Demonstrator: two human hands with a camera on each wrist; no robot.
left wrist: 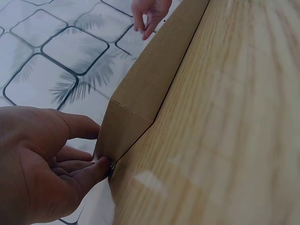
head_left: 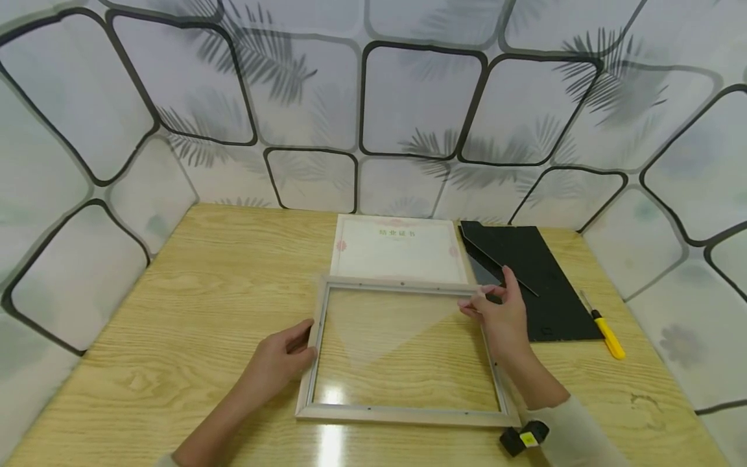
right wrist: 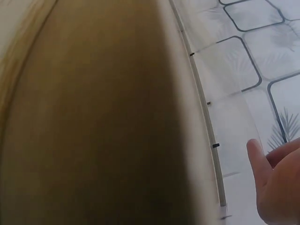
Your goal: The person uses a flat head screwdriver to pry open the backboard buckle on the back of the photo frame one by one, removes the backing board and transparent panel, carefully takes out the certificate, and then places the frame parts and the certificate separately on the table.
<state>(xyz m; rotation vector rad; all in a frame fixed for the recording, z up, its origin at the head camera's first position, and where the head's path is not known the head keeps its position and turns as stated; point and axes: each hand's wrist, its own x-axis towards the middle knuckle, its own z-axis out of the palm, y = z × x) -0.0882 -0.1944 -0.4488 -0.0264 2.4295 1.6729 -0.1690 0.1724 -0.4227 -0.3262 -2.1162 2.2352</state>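
A pale wooden picture frame (head_left: 408, 415) lies on the table with its inner rim and small black tabs facing up. My left hand (head_left: 277, 360) grips its left side; in the left wrist view, thumb and fingers of that left hand (left wrist: 51, 164) pinch the wooden edge (left wrist: 140, 84). Over the frame's upper right corner, my right hand (head_left: 502, 321) pinches a corner of a clear plastic film (head_left: 391, 324). The film slants across the opening, its lower edge running diagonally. In the right wrist view, the frame's side blocks much of the right hand (right wrist: 281, 183).
Behind the frame lies a white certificate (head_left: 403, 256). To its right is a black backing board (head_left: 554, 279) with its stand leg raised. A screwdriver with a yellow handle (head_left: 609, 337) lies beside the board. Patterned wall covering (head_left: 420, 104) borders the wooden table (head_left: 192, 311).
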